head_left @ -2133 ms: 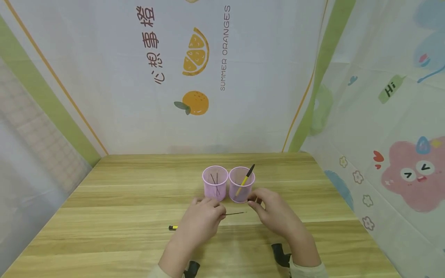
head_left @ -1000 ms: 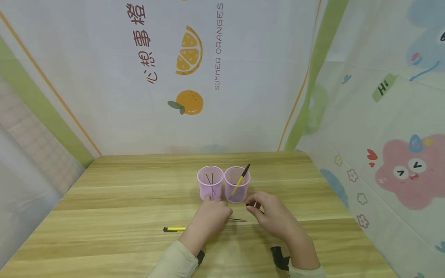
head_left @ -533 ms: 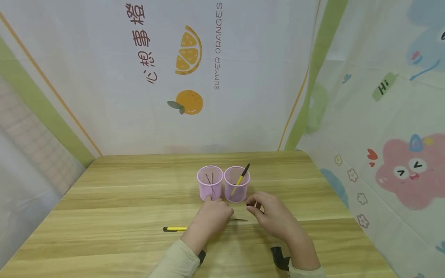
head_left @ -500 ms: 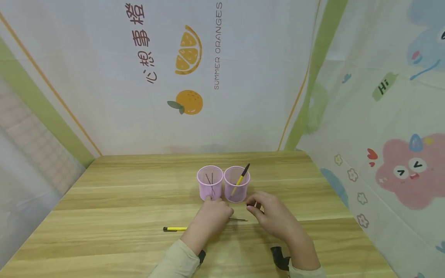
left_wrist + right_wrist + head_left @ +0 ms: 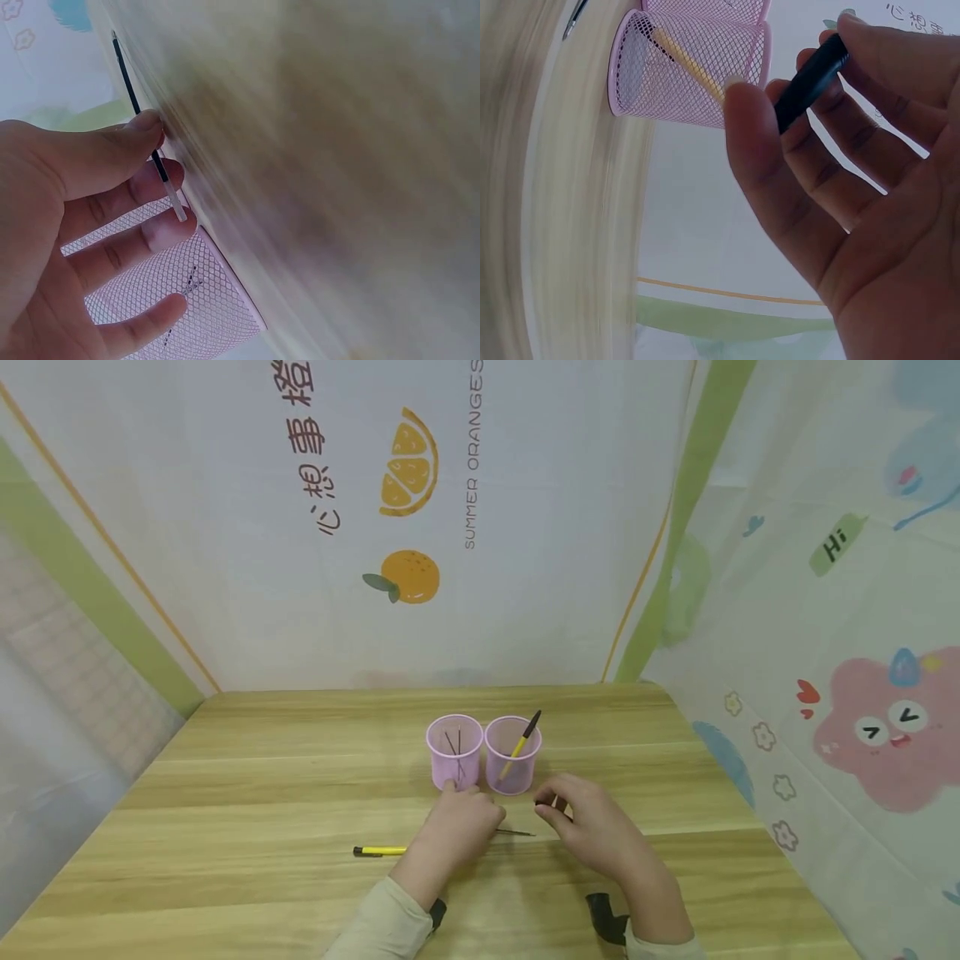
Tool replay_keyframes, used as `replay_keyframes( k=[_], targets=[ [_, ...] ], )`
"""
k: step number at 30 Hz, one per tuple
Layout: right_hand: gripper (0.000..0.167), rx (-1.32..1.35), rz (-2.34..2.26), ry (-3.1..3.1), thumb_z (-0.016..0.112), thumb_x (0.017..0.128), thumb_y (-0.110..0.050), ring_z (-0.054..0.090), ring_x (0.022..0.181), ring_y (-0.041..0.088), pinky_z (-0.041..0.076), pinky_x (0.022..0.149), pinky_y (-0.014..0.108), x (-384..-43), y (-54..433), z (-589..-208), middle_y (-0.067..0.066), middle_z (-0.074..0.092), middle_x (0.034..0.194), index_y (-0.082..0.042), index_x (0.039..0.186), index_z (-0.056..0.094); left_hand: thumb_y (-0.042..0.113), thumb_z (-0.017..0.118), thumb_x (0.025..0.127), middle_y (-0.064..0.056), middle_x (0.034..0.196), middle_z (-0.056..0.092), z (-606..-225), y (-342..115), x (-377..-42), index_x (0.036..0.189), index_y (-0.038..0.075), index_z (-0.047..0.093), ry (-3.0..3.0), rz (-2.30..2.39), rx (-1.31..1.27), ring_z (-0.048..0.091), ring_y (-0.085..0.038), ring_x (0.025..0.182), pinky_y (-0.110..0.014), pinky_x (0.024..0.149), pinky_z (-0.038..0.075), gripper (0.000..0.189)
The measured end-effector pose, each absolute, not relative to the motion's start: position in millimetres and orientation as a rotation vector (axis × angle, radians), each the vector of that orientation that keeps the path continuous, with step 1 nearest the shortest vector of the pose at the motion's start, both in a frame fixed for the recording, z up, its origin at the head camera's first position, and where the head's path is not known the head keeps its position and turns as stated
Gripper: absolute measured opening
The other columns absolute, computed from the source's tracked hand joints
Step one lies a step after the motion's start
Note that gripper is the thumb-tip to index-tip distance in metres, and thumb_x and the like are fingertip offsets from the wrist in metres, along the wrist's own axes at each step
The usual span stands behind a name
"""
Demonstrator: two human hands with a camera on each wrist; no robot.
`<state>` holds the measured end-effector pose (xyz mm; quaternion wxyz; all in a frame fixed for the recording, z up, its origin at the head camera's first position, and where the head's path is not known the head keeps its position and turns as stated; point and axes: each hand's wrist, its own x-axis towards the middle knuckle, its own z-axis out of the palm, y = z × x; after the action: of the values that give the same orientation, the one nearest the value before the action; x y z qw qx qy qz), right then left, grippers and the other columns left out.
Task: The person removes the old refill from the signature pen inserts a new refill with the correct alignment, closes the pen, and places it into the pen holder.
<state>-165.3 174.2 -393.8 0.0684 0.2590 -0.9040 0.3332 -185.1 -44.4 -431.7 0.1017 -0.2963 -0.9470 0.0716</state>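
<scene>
Between thumb and fingers my left hand [image 5: 457,831] pinches a thin pen refill [image 5: 129,79], dark along most of its length, with a metal tip and a pale end. In the head view its tip points right, toward my right hand [image 5: 600,831]. That hand pinches a short black pen part [image 5: 814,79] by its ends, beside the right-hand pink mesh cup [image 5: 510,778]. This cup holds a yellow pen barrel with a black end [image 5: 531,727]. Two thin refills [image 5: 459,743] lean in the left-hand mesh cup [image 5: 454,774], just beyond my left fingers.
Left of my left wrist lies a yellow and black pen barrel [image 5: 378,852] on the wooden table [image 5: 262,802], partly hidden by the hand. Black wrist fittings [image 5: 606,918] show at the sleeves. Printed cloth [image 5: 555,527] hangs behind the table and at the sides.
Since the oldest frame, my left hand has come slightly nearer and lower with the refill, showing more of the yellow barrel. The right hand has hardly moved. The head view has shifted a little.
</scene>
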Motion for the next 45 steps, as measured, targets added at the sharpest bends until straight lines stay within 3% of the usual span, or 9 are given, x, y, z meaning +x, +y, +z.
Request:
replay_keyframes(
  k=[6,11,21,36,45],
  targets=[
    [0.01,0.815,0.995,-2.697,0.074,0.099,-0.01,0.059,0.087,0.003,0.054,0.075,0.026,-166,171,-396,-0.01,0.068,0.094,-0.02,0.098,0.073,0.021,0.078,0.092,0.009,0.094,0.078,-430,-44,-184,0.087,0.029,0.077,-2.807,0.212,-0.872,0.068,-0.015,0.084,-0.042,0.081,0.053,0.009],
    [0.001,0.804,0.997,-2.71,0.074,0.1,-0.015,0.058,0.087,0.002,0.054,0.075,0.028,-165,170,-397,-0.01,0.068,0.095,-0.015,0.1,0.073,0.024,0.076,0.094,0.009,0.093,0.078,-430,-44,-184,0.089,0.029,0.078,-2.803,0.223,-0.873,0.068,-0.014,0.083,-0.041,0.08,0.053,0.007],
    [0.008,0.81,1.016,-2.718,0.073,0.1,-0.011,0.059,0.088,0.002,0.055,0.075,0.027,-165,169,-399,-0.011,0.068,0.095,-0.019,0.1,0.073,0.022,0.076,0.093,0.011,0.092,0.077,-432,-45,-185,0.086,0.029,0.076,-2.79,0.21,-0.875,0.065,-0.013,0.081,-0.037,0.075,0.048,0.01],
    [0.002,0.781,0.981,-2.749,0.073,0.1,-0.016,0.059,0.086,0.001,0.054,0.076,0.026,-161,169,-400,-0.011,0.068,0.095,-0.017,0.099,0.074,0.021,0.076,0.092,0.011,0.09,0.077,-436,-46,-184,0.082,0.029,0.074,-2.749,0.225,-0.87,0.068,-0.015,0.082,-0.035,0.069,0.045,0.013],
    [0.003,0.766,0.948,-2.765,0.073,0.101,-0.017,0.06,0.088,0.003,0.055,0.077,0.027,-160,169,-399,-0.011,0.068,0.095,-0.016,0.099,0.074,0.033,0.079,0.093,0.009,0.09,0.076,-407,-46,-185,0.087,0.027,0.075,-2.624,0.168,-0.915,0.071,-0.015,0.086,-0.038,0.071,0.053,0.009]
  ],
)
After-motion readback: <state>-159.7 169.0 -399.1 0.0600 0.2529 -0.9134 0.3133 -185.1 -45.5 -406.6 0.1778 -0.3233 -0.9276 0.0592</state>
